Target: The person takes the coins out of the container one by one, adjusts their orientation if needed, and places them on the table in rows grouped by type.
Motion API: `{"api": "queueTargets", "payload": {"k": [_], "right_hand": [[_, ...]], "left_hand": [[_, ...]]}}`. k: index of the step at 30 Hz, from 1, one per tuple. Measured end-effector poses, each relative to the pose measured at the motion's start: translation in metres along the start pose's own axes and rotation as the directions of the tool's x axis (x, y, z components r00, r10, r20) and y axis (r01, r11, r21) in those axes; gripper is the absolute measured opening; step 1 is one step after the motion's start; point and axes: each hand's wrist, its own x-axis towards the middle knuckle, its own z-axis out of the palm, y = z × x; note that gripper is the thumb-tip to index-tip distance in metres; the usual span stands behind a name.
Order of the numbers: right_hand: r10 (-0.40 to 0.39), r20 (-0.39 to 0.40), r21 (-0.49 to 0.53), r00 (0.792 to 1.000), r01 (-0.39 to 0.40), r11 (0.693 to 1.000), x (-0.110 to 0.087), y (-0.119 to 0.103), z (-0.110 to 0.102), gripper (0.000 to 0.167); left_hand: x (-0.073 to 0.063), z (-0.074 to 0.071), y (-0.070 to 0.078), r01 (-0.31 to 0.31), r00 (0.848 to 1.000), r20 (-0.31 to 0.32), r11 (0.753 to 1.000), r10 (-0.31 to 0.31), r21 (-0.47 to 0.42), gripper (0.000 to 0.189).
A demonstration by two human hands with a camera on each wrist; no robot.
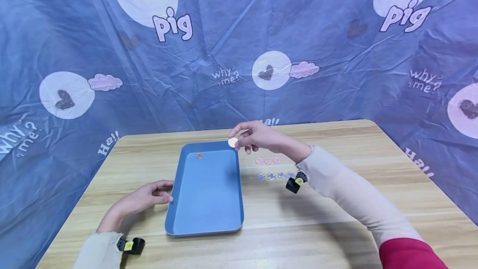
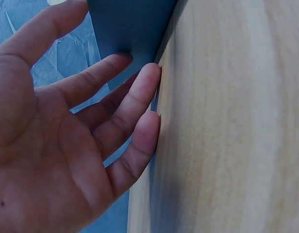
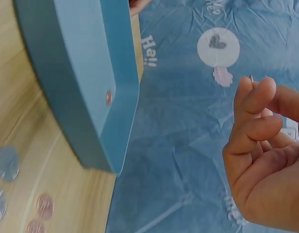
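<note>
In the head view my right hand [image 1: 257, 136] pinches a coin [image 1: 233, 142] between thumb and fingertips, above the far right corner of the blue tray [image 1: 209, 231]. Bright light washes out the coin's face there; in the right wrist view only its thin edge [image 3: 252, 78] shows at the fingertips. One copper-coloured coin [image 1: 199, 156] lies inside the tray near its far end. My left hand [image 1: 149, 196] is at the tray's left side, thumb and fingertips against the outer wall. Its fingers are loosely bent in the left wrist view, the lower ones resting along the wooden tabletop.
Right of the tray, three copper-coloured coins [image 1: 268, 161] form a row on the wooden table [image 1: 298, 235]. Nearer me is a row of several silver coins [image 1: 271, 176], its right end partly hidden by the wrist camera [image 1: 296, 182]. A blue printed cloth [image 1: 224, 32] hangs behind.
</note>
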Motion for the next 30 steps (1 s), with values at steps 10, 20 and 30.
{"api": "queueTargets", "payload": {"k": [10, 20, 30], "right_hand": [[0.028, -0.065, 0.005, 0.998, -0.027, 1.000, -0.015, 0.021, -0.032, 0.034], [0.079, -0.129, -0.034, 0.988, -0.084, 0.996, -0.028, 0.052, -0.058, 0.040], [0.150, -0.162, -0.033, 0.975, -0.158, 0.987, -0.037, 0.089, -0.073, 0.038]], "left_hand": [[-0.001, 0.000, 0.000, 0.010, 1.000, -0.011, 1.000, -0.010, 0.006, 0.068], [0.000, 0.001, 0.000, -0.003, 1.000, -0.016, 1.000, 0.003, 0.007, 0.067], [0.001, 0.001, 0.001, 0.011, 1.000, -0.021, 1.000, -0.011, 0.016, 0.067]]}}
